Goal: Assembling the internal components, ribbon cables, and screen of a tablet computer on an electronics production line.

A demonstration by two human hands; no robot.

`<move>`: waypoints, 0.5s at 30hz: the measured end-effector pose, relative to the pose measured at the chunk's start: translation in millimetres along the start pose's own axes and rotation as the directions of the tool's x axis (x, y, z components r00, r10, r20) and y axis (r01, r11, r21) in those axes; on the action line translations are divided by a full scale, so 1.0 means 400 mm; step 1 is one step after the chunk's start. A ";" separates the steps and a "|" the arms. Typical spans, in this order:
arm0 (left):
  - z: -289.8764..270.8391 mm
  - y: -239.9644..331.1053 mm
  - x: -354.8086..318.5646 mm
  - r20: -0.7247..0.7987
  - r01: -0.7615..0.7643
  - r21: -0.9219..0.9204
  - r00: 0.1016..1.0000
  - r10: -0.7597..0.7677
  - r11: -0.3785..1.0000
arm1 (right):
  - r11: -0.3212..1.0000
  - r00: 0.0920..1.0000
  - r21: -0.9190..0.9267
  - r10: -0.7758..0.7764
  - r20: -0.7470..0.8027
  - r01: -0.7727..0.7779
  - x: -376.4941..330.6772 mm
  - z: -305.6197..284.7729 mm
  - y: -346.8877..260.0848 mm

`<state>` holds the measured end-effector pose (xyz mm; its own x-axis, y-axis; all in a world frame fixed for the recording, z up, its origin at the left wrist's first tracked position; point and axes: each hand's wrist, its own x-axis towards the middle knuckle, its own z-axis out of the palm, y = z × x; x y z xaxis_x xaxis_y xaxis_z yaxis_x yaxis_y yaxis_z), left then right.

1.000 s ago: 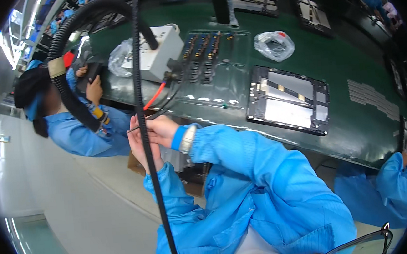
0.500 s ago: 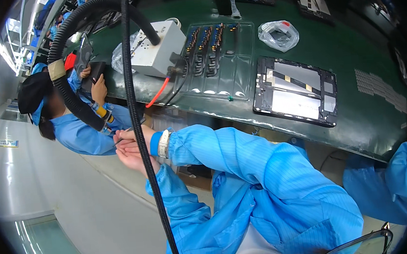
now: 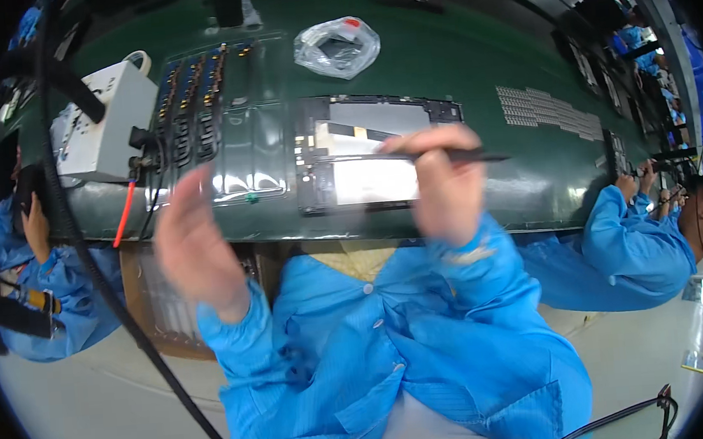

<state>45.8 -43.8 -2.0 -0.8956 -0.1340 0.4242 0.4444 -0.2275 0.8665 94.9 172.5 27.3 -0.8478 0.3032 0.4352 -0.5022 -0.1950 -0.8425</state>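
Your right grip (image 3: 439,184) pinches a dark pen-like tool (image 3: 462,157), its long axis pointing right, just over the open device (image 3: 363,157) on the table (image 3: 472,70); your left hand (image 3: 196,244) hangs open, empty, farther left

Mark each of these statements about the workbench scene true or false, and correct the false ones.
1. The right hand holds a thin dark tool. True.
2. The left hand grips the red wire. False: it is open and empty; the red wire hangs apart from it.
3. A clear plastic bag lies on the green mat. True.
4. The white box sits right of the black tray. False: it sits left of the black tray.
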 end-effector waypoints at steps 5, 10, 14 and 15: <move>0.328 -0.116 0.113 0.770 -0.283 0.392 0.622 -0.143 0.875 | 0.732 0.966 -0.662 0.255 0.051 -0.158 0.172 -0.248 0.008; 0.384 -0.228 0.135 0.832 -0.529 0.489 0.522 -0.188 0.693 | 0.747 0.951 -0.621 0.308 0.010 -0.235 0.191 -0.273 0.103; 0.378 -0.247 0.135 0.829 -0.437 0.389 0.551 -0.101 0.811 | 0.721 0.935 -0.642 0.354 0.020 -0.260 0.194 -0.291 0.107; 0.377 -0.246 0.132 0.832 -0.431 0.389 0.544 -0.110 0.814 | 0.719 0.932 -0.640 0.361 0.009 -0.272 0.190 -0.292 0.106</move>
<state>-48.4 117.1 -25.3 -0.5523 0.7545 0.3546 0.7400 0.2478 0.6254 28.9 296.2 -12.5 -0.9735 0.2035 0.1042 -0.0211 0.3738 -0.9273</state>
